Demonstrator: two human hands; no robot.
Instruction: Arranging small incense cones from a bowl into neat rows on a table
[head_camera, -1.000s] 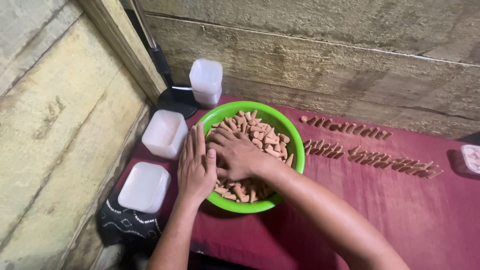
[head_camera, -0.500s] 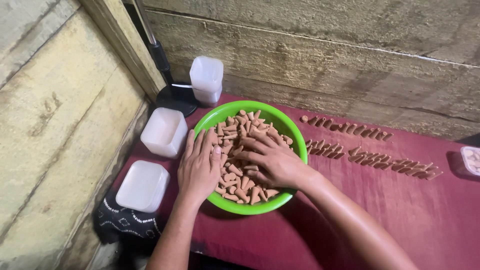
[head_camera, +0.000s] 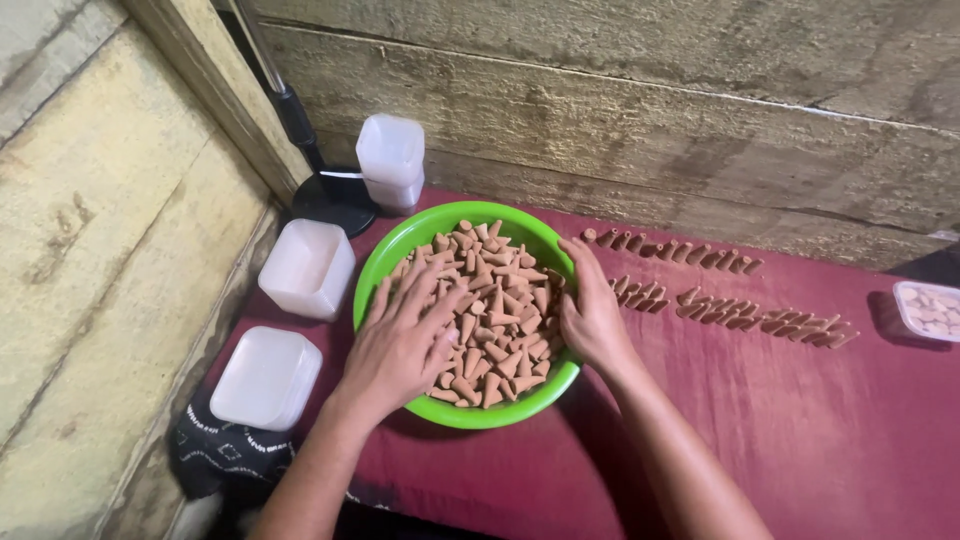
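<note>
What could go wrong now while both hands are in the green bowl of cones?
The round green plastic bowl is heaped with small brown clay-like cones, so the left hand spread over them may push some over the rim. The right hand at the bowl's far side could knock the rows of cones on the red cloth.

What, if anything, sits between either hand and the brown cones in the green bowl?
Nothing visible does. The left hand lies flat on the small brown clay-coloured cones in the round green plastic bowl, and the right hand rests at the bowl's right rim against the pile. The bowl has no lid or cover.
</note>
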